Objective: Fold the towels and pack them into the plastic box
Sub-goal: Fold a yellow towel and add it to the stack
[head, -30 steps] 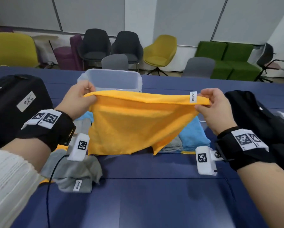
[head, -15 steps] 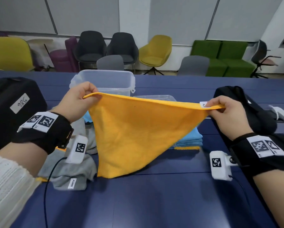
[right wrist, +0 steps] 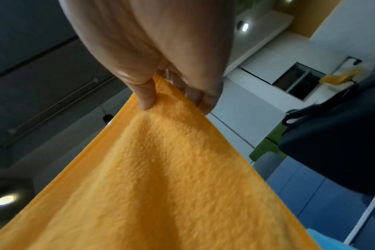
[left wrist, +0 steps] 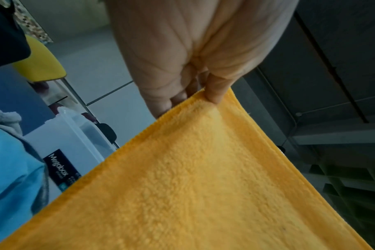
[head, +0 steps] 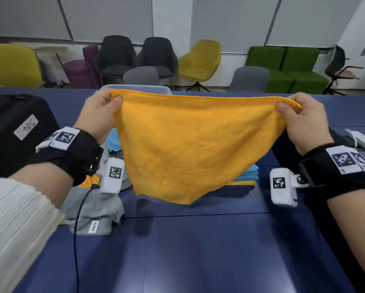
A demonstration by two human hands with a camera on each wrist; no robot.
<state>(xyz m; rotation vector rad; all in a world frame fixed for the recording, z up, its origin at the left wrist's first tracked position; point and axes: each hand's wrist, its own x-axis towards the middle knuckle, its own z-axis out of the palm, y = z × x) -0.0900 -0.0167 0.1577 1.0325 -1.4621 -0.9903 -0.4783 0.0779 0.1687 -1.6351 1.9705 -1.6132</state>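
From the head view, your left hand (head: pixel 97 115) and right hand (head: pixel 304 121) each pinch a top corner of the orange towel (head: pixel 194 149), stretched between them and hanging above the blue tabletop (head: pixel 198 250). The plastic box (head: pixel 135 88) stands just behind its top edge. A crumpled grey towel (head: pixel 95 210) lies under your left wrist; folded blue towels (head: pixel 246 174) sit behind the hanging cloth.

From the left wrist, thumb and fingers (left wrist: pixel 216 91) clamp the towel's corner, with the box (left wrist: pixel 75 135) beyond.

From the right wrist, your fingers (right wrist: pixel 147 94) grasp the other corner.
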